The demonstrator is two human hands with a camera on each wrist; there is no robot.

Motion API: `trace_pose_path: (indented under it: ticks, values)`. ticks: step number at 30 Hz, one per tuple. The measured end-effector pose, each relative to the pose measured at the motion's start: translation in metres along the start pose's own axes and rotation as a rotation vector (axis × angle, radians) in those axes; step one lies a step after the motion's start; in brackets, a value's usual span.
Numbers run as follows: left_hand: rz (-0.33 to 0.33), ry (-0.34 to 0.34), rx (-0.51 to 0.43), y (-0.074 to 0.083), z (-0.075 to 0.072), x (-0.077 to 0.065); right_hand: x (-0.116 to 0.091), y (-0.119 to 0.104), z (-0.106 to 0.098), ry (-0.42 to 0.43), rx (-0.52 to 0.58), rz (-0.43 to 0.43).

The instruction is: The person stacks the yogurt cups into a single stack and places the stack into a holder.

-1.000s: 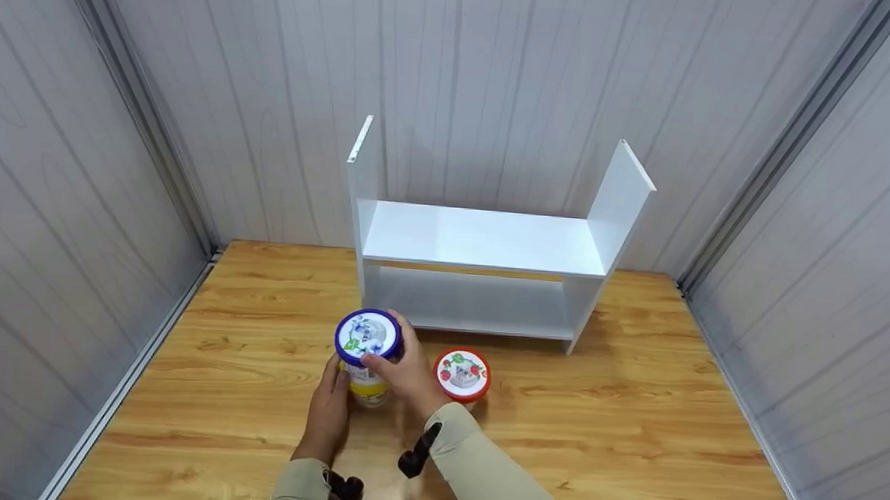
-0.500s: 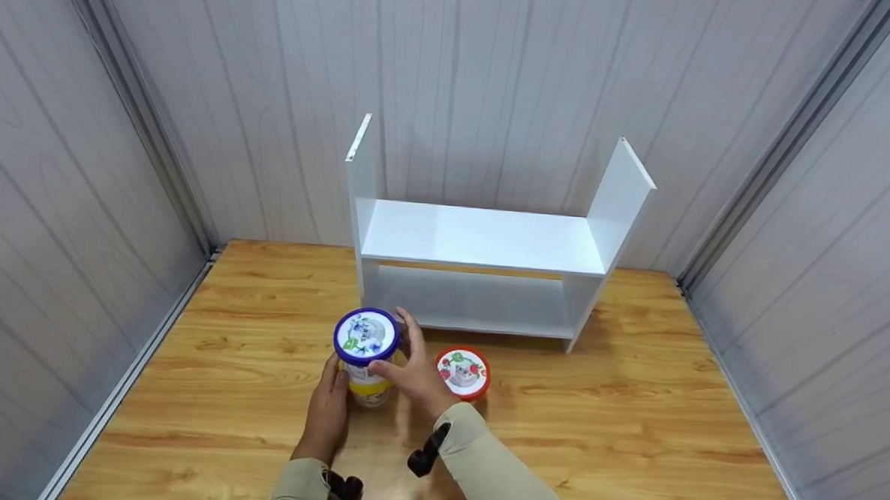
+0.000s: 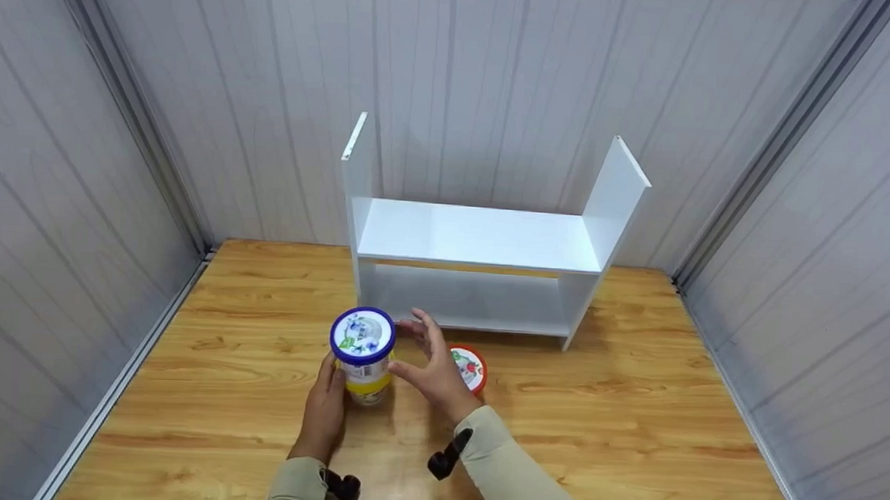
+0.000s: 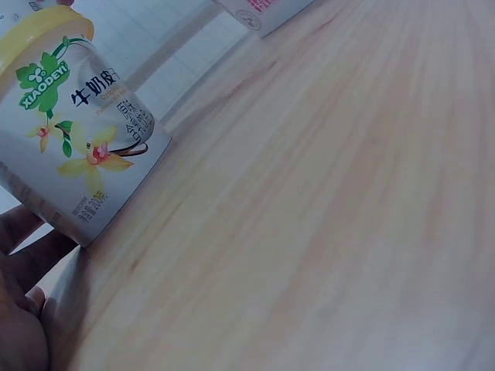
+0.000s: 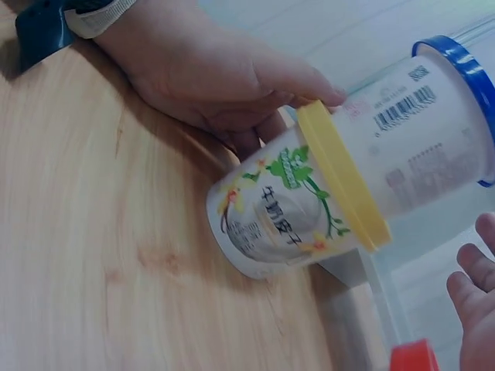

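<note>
A tub with a blue lid is stacked upright on a tub with a yellow lid, which stands on the wooden table. Vanilla flowers and green leaves decorate the lower tub. My left hand holds the yellow-lidded tub from its left side, thumb by the lid's edge and fingers partly hidden behind it. To the right of the stack is my right hand, fingers spread and apart from the blue-lidded tub. Behind that hand a red-lidded tub is partly covered.
A white two-tier shelf with tall side panels stands just beyond the tubs, against the back. Pale panelled walls enclose the wooden table on the left, right and far sides.
My right hand has let go of the blue-lidded tub and moved to the right, now overlapping the red-lidded tub. My left hand and the stack have stayed in place.
</note>
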State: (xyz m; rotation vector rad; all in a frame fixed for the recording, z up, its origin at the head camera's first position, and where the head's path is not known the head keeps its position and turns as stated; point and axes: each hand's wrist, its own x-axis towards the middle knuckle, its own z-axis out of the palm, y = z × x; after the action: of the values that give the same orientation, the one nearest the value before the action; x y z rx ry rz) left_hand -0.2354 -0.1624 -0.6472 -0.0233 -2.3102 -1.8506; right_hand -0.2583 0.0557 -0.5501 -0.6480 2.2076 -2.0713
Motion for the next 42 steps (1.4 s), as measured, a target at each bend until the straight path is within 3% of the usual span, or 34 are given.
trace_pose_path:
  ticks: [4,11,19,27,36,42]
  values:
    - [-0.008,-0.007,0.002,0.0,0.0,0.001,-0.004,-0.004,-0.01,0.013,-0.019,0.009]
    - [-0.035,-0.005,-0.014,0.004,-0.001,-0.001,-0.012,-0.003,-0.029,0.027,-0.063,-0.058]
    - [-0.034,0.001,-0.008,0.005,0.0,-0.003,-0.018,0.003,-0.053,0.029,-0.052,-0.025]
    - [-0.032,-0.014,-0.029,0.004,0.001,-0.002,-0.031,-0.016,-0.069,0.019,0.002,-0.05]
    - [-0.056,-0.024,-0.019,0.004,0.0,-0.002,-0.035,0.027,-0.088,0.065,-0.023,-0.022]
    - [-0.052,-0.038,-0.031,0.004,0.0,-0.002,-0.044,0.038,-0.094,0.075,-0.007,-0.012]
